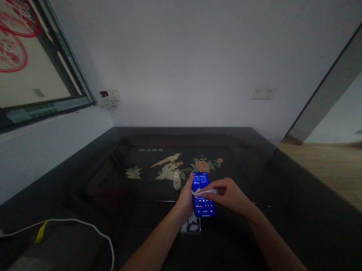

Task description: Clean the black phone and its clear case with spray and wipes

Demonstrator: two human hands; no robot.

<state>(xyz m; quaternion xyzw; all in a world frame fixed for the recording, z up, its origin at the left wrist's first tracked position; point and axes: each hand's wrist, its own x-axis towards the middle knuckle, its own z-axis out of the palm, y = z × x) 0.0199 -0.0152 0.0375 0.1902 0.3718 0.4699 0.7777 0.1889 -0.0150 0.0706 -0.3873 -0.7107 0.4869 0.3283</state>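
A phone (203, 201) with a lit blue screen is held over the dark table (117, 194). My left hand (186, 199) grips it from the left side, fingers curled round its edge. Across the screen my right hand (228, 194) pinches a small white wipe (205, 192) that lies on the glass. A small white bottle (177, 181) stands on the table just left of the phone's top. Beneath the phone lies a patterned phone case (191, 226).
The dark table bears a painted bird and flower inlay (173, 164). A white cable (83, 225) with a yellow tag runs over the table's left part. Wall sockets (262, 93) sit on the white wall behind. A window (24, 58) is at left, a doorway (343, 136) at right.
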